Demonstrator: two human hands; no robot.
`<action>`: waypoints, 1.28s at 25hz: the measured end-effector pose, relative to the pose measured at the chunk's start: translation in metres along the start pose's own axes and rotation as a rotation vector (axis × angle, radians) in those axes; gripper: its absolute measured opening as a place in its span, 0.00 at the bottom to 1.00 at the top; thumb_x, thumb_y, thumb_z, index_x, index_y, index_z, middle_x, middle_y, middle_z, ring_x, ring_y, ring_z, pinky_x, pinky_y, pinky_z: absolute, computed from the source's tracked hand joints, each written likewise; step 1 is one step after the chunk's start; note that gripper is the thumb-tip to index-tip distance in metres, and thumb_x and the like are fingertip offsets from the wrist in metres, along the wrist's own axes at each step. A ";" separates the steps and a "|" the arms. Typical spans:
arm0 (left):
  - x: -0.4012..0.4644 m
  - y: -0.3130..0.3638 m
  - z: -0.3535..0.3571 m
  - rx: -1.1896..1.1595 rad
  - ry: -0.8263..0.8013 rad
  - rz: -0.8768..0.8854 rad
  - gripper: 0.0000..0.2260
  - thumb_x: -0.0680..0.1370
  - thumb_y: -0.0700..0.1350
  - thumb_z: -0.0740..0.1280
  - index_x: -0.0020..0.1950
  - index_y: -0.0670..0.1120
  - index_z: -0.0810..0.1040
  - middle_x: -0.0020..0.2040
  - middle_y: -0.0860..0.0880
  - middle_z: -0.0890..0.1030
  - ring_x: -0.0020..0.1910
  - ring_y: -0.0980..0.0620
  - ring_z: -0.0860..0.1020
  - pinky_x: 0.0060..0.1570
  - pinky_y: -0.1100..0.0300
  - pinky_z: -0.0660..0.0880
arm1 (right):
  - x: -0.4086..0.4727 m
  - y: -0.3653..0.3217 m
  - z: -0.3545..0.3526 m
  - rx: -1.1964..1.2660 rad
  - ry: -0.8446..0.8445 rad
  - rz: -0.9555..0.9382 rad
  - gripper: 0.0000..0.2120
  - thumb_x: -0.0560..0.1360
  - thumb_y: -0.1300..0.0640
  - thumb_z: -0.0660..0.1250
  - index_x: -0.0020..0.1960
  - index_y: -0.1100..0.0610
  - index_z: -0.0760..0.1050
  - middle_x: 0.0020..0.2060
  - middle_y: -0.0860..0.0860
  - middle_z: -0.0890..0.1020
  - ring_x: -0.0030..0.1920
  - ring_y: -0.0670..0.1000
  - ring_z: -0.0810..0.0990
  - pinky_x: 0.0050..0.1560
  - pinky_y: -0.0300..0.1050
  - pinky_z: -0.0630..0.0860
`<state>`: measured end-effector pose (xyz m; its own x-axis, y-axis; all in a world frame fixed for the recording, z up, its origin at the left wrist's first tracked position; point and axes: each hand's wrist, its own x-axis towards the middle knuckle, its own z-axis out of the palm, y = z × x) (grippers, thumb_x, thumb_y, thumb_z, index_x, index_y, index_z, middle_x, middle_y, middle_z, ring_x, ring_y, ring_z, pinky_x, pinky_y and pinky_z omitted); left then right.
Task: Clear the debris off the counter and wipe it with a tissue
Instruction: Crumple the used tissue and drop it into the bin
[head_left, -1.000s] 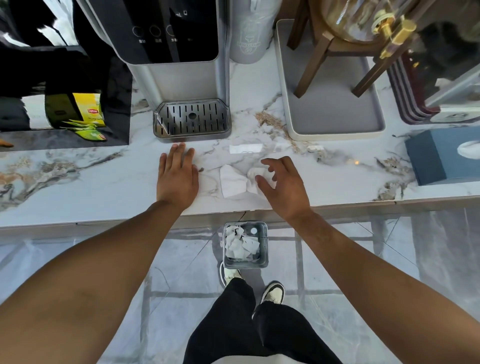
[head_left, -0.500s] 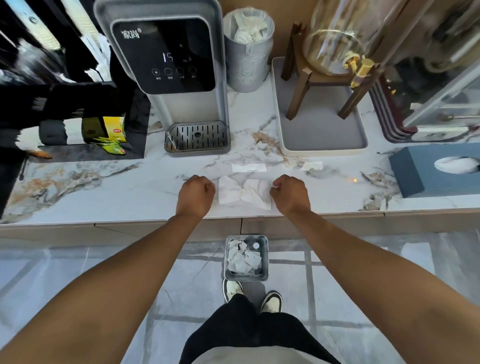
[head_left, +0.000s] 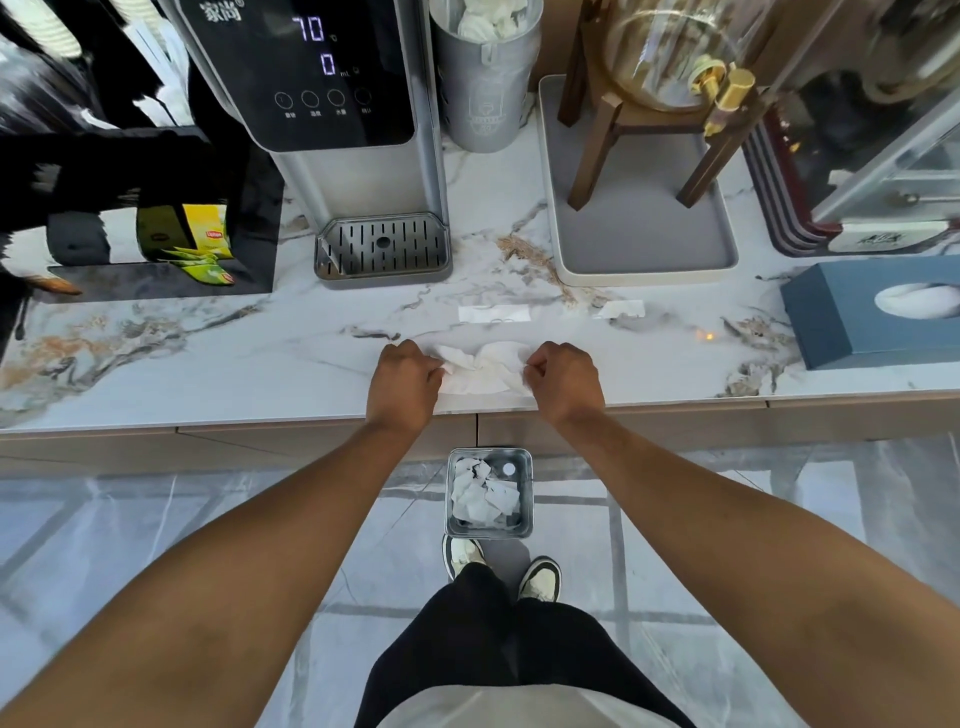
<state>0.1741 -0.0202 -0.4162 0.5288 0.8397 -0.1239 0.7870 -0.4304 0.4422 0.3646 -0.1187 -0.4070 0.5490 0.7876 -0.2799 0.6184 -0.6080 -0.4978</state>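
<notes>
A crumpled white tissue (head_left: 480, 370) lies on the marble counter (head_left: 208, 358) near its front edge. My left hand (head_left: 406, 375) pinches its left end and my right hand (head_left: 563, 378) pinches its right end, both fists closed. Two flat white paper scraps, one (head_left: 493, 313) just beyond the tissue and one (head_left: 621, 309) further right, rest on the counter. A small grey bin (head_left: 522, 460) with several crumpled papers inside stands on the floor below the counter edge.
A water dispenser (head_left: 343, 104) with drip tray (head_left: 383, 249) stands behind, beside a grey canister (head_left: 483, 98). A grey tray (head_left: 644, 228) holds a glass jar stand. A blue tissue box (head_left: 857, 317) sits right. Tea packets (head_left: 202, 244) lie left.
My left hand went from flat on the counter to a fist on the tissue's left end. My right hand closed on the right end. The tissue now bunches between them.
</notes>
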 end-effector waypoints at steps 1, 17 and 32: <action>-0.001 0.000 -0.001 -0.014 -0.002 -0.007 0.08 0.79 0.40 0.67 0.52 0.42 0.86 0.50 0.38 0.79 0.55 0.37 0.74 0.51 0.50 0.75 | -0.001 0.001 -0.001 -0.005 0.003 -0.005 0.06 0.77 0.59 0.65 0.49 0.58 0.81 0.49 0.56 0.82 0.51 0.57 0.80 0.49 0.47 0.75; -0.124 0.012 -0.013 0.088 -0.082 -0.132 0.09 0.81 0.46 0.65 0.51 0.44 0.84 0.53 0.43 0.77 0.57 0.42 0.75 0.46 0.51 0.76 | -0.095 0.036 -0.008 0.032 -0.098 -0.118 0.08 0.76 0.61 0.65 0.42 0.57 0.83 0.38 0.52 0.86 0.39 0.52 0.83 0.39 0.40 0.76; -0.120 -0.078 0.167 0.266 -0.348 -0.065 0.09 0.80 0.42 0.64 0.53 0.44 0.84 0.53 0.43 0.77 0.57 0.42 0.73 0.53 0.48 0.78 | -0.062 0.136 0.164 -0.118 -0.228 -0.008 0.08 0.75 0.60 0.66 0.45 0.58 0.84 0.43 0.56 0.85 0.41 0.56 0.82 0.44 0.42 0.77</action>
<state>0.1022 -0.1431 -0.5839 0.5151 0.7257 -0.4562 0.8525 -0.4889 0.1850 0.3221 -0.2334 -0.5919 0.4111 0.7864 -0.4610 0.6906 -0.5988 -0.4056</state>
